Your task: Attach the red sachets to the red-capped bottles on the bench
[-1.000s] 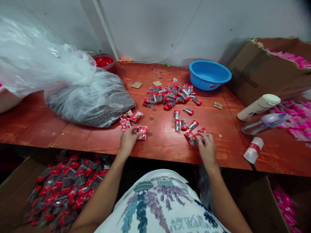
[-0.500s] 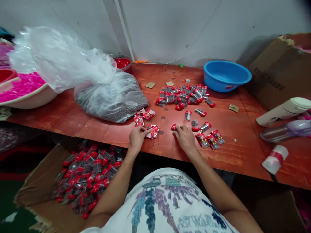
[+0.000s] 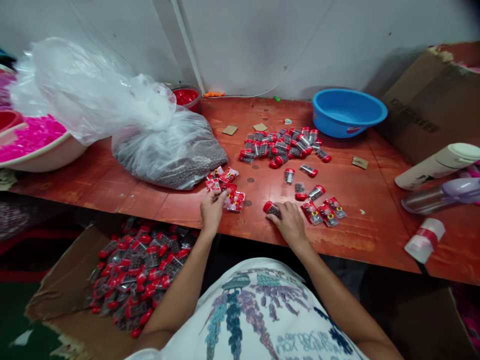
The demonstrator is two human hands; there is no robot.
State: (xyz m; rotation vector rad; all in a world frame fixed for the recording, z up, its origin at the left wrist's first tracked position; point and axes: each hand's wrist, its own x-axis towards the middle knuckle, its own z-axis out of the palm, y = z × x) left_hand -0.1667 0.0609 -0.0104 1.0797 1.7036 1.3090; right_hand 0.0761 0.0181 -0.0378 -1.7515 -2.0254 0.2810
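My right hand (image 3: 291,222) is closed around a small clear jar (image 3: 271,208) of dark beads with a red cap, close to the table's front edge. My left hand (image 3: 212,212) pinches the edge of a small red packet (image 3: 227,189), which partly overlaps another red packet (image 3: 236,202). Beyond it a few more red packets (image 3: 228,174) lie against a plastic bag. To the right of my right hand are a couple of loose jars (image 3: 316,192) and several red-and-black packets (image 3: 328,215). A pile of such jars (image 3: 285,145) lies farther back.
A big clear bag of dark beads (image 3: 172,155) stands at the left. A blue basin (image 3: 348,120) is at the back right, near a cardboard box (image 3: 412,105). Bottles (image 3: 437,167) lie at the right. Below the table's left side, an open carton (image 3: 63,285) holds many jars.
My right hand has drawn the jar slightly nearer, and more of it shows. Near my left fingertips a second red packet now shows beside the first. The camera view has shifted slightly.
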